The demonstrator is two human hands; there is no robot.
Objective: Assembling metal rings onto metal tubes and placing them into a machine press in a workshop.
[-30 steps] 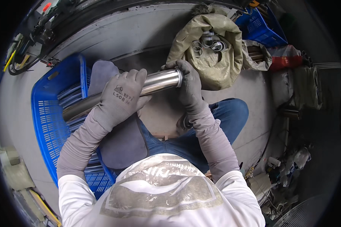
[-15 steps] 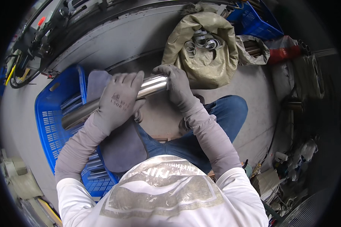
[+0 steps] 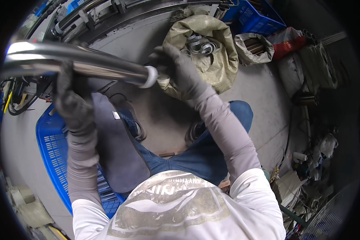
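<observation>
Grey floor (image 3: 268, 100) opens at 3 o'clock beyond your bent right knee (image 3: 242, 114), and another patch of it shows at the centre, between your two shoes (image 3: 139, 130). Room tightens elsewhere: at half past eight a blue crate (image 3: 54, 156) curves close along your left forearm, with a grey pad (image 3: 120, 156) lying between the crate's slotted wall and your left leg. A tan woven sack (image 3: 216, 82), its mouth rolled back around loose metal rings (image 3: 208, 48), bounds the space at half past twelve, just beyond your right hand (image 3: 182, 72). From 1 to 2 o'clock stand a second blue crate (image 3: 264, 22), a white sack (image 3: 240, 58) of brown tubes (image 3: 254, 46) and a red-and-white bag (image 3: 290, 43).

High at 10 o'clock, a polished metal tube (image 3: 96, 65) slants across your view, its left end reaching toward the dark rim, its other end, at 11 o'clock, tipped with a pale ring (image 3: 151, 77). Your gloved left hand (image 3: 74, 94) grasps the tube from below, one digit showing against its near side, the rest of the grip hidden. Your gloved right hand is blurred beside the ringed end; whether it touches the ring, or how far its fingers are spread, cannot be told.
</observation>
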